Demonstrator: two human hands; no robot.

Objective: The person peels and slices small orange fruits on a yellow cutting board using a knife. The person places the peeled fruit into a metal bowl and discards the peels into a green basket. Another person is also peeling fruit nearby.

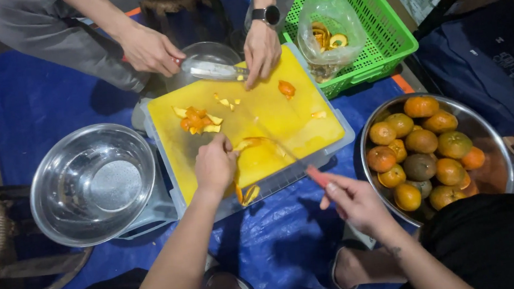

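Right hand (350,199) w/ knife (282,148); oranges (422,150) fill steel bowl (495,144)

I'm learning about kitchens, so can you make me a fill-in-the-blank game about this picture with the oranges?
1. The cutting board is coloured ____.
2. The person's right hand holds a ____ with a red handle.
3. The whole oranges sit in a metal ____ on the right.
4. The plastic bag of peels lies in a basket coloured ____.

Missing words: yellow; knife; bowl; green
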